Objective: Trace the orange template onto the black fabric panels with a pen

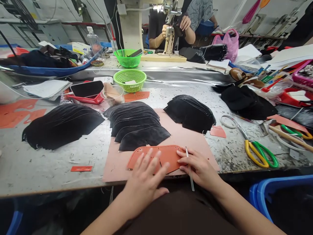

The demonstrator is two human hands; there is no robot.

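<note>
An orange template (171,158) with a curved top edge and small slots lies on a pink board (116,168) at the table's front edge. Over its left part my left hand (143,178) is spread, fingers apart, holding nothing. A slim whitish marking pen (190,173) is held in my right hand (201,168), standing nearly upright; those fingertips also touch the template's right end. Whether another piece lies beneath the template is hidden. Just beyond it, a fanned stack of black cut pieces (137,124) overlaps the board, with another black stack (190,112) to the right.
A third black stack (63,125) lies left. Yellow-and-green-handled scissors (260,155) and a hammer (288,135) are at right. Green baskets (129,80), a phone (88,88) and a sewing machine (168,42) stand farther back, where another person works. A blue bin (266,192) stands lower right.
</note>
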